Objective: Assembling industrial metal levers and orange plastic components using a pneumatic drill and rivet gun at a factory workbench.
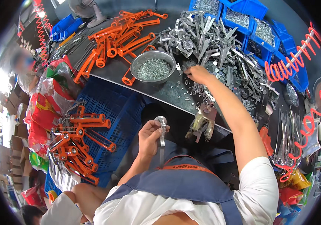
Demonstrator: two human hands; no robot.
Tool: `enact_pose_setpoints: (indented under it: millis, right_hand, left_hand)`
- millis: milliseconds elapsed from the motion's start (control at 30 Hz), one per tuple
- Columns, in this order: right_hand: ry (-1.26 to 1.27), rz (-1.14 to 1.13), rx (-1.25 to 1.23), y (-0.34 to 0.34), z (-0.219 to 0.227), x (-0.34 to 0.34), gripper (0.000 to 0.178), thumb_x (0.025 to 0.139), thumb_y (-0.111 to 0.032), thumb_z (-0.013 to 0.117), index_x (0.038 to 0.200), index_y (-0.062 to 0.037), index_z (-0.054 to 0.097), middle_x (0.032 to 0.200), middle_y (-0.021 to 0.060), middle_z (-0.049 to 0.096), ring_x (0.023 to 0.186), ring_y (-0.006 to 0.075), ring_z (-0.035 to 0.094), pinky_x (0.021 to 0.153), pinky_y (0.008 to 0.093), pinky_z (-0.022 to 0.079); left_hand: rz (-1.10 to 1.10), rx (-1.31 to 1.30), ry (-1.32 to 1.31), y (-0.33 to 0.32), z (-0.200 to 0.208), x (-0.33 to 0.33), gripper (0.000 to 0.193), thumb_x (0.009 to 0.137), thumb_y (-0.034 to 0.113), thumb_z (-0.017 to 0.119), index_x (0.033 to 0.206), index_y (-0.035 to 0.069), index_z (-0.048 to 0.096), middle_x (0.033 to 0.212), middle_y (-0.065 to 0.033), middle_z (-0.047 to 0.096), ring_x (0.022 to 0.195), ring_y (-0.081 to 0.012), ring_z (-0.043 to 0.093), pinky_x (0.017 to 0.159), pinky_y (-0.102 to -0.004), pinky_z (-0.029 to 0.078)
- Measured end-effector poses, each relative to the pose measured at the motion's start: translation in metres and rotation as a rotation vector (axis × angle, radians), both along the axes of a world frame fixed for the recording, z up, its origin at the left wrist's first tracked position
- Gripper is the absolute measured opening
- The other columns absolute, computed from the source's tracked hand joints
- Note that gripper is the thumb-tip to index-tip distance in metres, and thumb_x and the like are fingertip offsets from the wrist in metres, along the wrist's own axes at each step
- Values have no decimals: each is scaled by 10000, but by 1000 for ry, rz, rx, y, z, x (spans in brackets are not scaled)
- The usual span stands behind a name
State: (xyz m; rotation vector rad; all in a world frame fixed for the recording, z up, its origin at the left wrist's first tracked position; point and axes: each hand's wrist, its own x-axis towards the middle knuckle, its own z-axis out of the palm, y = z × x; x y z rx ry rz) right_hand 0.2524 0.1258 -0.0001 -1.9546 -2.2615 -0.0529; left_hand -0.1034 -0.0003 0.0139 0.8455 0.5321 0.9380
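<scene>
Left hand [150, 138] has its fingers wrapped around a flat silver metal bar with a round end [162, 129], holding it upright. Right hand [198, 74] reaches into the scattered small silver nuts [200, 92] on the dark worktable [160, 92], fingertips pinched; whether they hold anything, can't tell.

Counter [168, 90] dark grey, near black. Handles [123, 33] on it bright orange, same orange on the handles [78, 142] in the blue grid-patterned crate [119, 112]. Bowl [153, 66] silver, full of silver-grey screws. Metal parts pile [209, 41] dull silver. Bins [243, 15] strong blue. Coiled hose [291, 60] red-orange. Apron [183, 183] slate blue with orange trim; shirt [258, 187] white. Metal strip [162, 131] in left hand silver.
</scene>
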Motion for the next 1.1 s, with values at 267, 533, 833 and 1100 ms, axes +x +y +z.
enact_pose_setpoints:
  millis: [267, 533, 833, 1100]
  right_hand:
    - [-178, 0, 485, -43, 15, -8, 104, 741, -99, 531, 787, -102, 624, 770, 73, 642, 784, 252, 627, 687, 414, 478]
    - [-16, -196, 447, -77, 7, 18, 142, 805, -109, 625, 933, -48, 620, 827, 144, 649, 787, 362, 615, 693, 440, 492]
    - [698, -442, 651, -91, 43, 30, 113, 788, -86, 667, 866, -6, 654, 789, 68, 682, 719, 170, 629, 660, 296, 474]
    - [1056, -446, 434, -215, 71, -37, 125, 824, -12, 642, 939, 12, 597, 815, 31, 635, 736, 73, 570, 680, 226, 464]
  left_hand:
    - [0, 17, -4, -9, 8, -11, 168, 811, -47, 518, 978, -38, 527, 975, -200, 624, 899, -243, 637, 865, -344, 517]
    - [-70, -3, -98, -14, 4, 1, 160, 826, -43, 527, 985, -21, 531, 991, -151, 611, 916, -225, 634, 864, -332, 511]
    - [-59, -95, -130, -6, 4, -4, 110, 850, -43, 490, 950, -21, 529, 997, -172, 598, 891, -229, 623, 827, -332, 513]
    - [-95, -136, -133, -3, 7, 17, 119, 841, 13, 509, 955, 0, 543, 883, -167, 643, 767, -235, 617, 758, -348, 518]
